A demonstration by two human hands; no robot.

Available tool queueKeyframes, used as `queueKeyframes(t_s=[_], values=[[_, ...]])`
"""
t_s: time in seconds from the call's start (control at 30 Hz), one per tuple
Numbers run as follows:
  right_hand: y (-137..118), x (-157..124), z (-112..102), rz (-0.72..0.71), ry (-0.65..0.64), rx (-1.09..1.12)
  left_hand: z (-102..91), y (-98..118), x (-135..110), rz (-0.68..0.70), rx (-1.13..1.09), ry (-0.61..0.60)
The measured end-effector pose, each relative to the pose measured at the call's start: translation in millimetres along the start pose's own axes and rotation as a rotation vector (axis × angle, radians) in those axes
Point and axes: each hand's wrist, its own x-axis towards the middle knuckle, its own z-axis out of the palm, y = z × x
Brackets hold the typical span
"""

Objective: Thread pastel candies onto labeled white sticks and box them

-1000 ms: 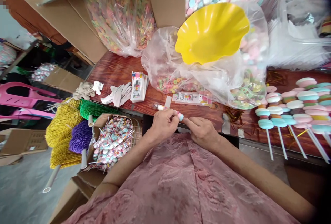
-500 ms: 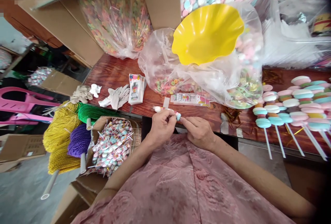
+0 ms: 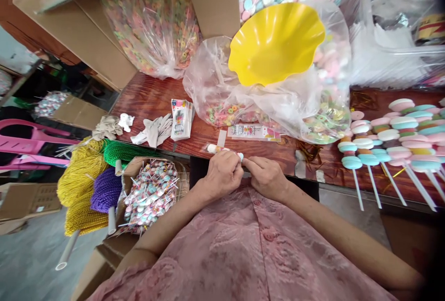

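Observation:
At the table's front edge, my left hand [image 3: 224, 171] is closed around a candy lollipop [image 3: 213, 148] in clear printed wrapping. White and coloured pieces stick out at its left, and a pale blue end shows between my hands. My right hand [image 3: 267, 176] is pinched against that end; what its fingertips hold is hidden. Just behind my hands lies a flat printed wrapper [image 3: 253, 131]. A stack of similar wrappers [image 3: 182, 119] stands to the left. Several unwrapped candy lollipops [image 3: 361, 144] on white sticks lie on the right.
A yellow scalloped bowl [image 3: 276, 46] sits on plastic bags of candy at the back. White gloves [image 3: 155, 130] lie on the left. A box of wrapped lollipops [image 3: 151, 196] and spools of yellow [image 3: 81, 171], purple and green tie cord stand below the table. Gold ties [image 3: 311, 152] lie on the right.
My left hand has rolled over, so its knuckles now cover more of the lollipop's blue end. My right hand stays pinched beside it. The view has shifted slightly.

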Motion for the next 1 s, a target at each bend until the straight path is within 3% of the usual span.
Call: queueKeyframes(t_s=[0.1,0.2,0.33,0.43,0.6,0.83,1.0], values=[[2.1,2.0,-1.0,0.037,0.051,0.038,-1.7,3.0,-7.6,-0.037,-0.015,0.006],[7.9,2.6,-5.8,0.009,0.120,0.047,-15.8,-0.1,-8.4,-0.040,-0.019,-0.002],[17.0,3.4,-17.7,-0.061,0.148,0.038,-41.2,-11.7,3.0,0.019,0.054,0.079],[19.3,6.8,-26.3,-0.107,0.143,0.046,-50.1,-16.8,11.7,0.048,0.048,0.056],[17.1,10.6,-32.2,-0.108,0.154,0.002,-47.5,-4.6,10.6,-0.114,0.094,0.002],[12.3,6.7,-21.4,-0.124,0.141,-0.076,-34.2,7.4,7.1,-0.356,0.016,-0.113],[11.2,4.3,-15.3,-0.187,0.131,-0.096,-29.6,3.8,8.4,-0.402,0.025,-0.150]])
